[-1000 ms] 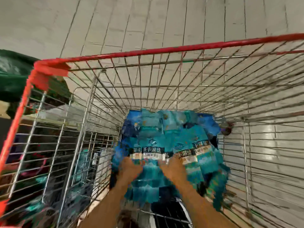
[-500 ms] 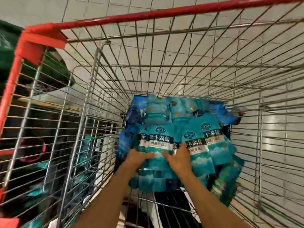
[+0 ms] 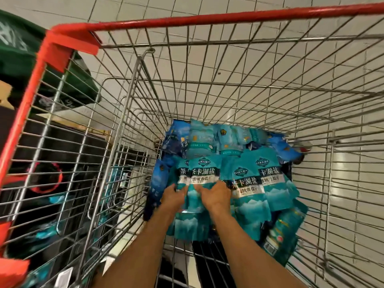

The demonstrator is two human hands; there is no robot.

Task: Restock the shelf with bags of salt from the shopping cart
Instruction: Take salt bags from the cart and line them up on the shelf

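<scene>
Item 1: shopping cart [image 3: 207, 19], wire mesh w/ red top rail, fills most of view. Seen from above, looking down into basket. Red corner cap at approx 10 o'clock.

Item 2: bags of salt [image 3: 249, 183], teal and blue pouches, heaped on cart floor at centre to 4 o'clock. Qty not countable; bags overlap. Darker blue ones sit at far end (12 o'clock side of heap) and along left edge; teal ones w/ dark label band nearer. One teal bag hangs off heap edge at approx 4 o'clock.

Item 3: front teal bag [image 3: 204, 175], label up, top of heap, left of centre. Lies over a second teal bag below it.

Item 4: left hand [image 3: 173, 194], reaching down into cart from 6 o'clock. Thumb and fingers clamped on left lower edge of front teal bag; fingertips tucked at bag's side, not fully visible.

Item 5: right hand [image 3: 215, 194], just beside left, also from 6 o'clock. Fingers curled over bag's lower right part, thumb toward centre, gripping same bag. Both forearms bare.

Item 6: tiled floor [image 3: 228, 65], pale, visible thru mesh at 12 to 3 o'clock.

Item 7: dark green bin-like object [image 3: 12, 59] outside cart at 10 o'clock; blurred. Dark clutter w/ red ring shape at 8 o'clock, unidentifiable.
</scene>
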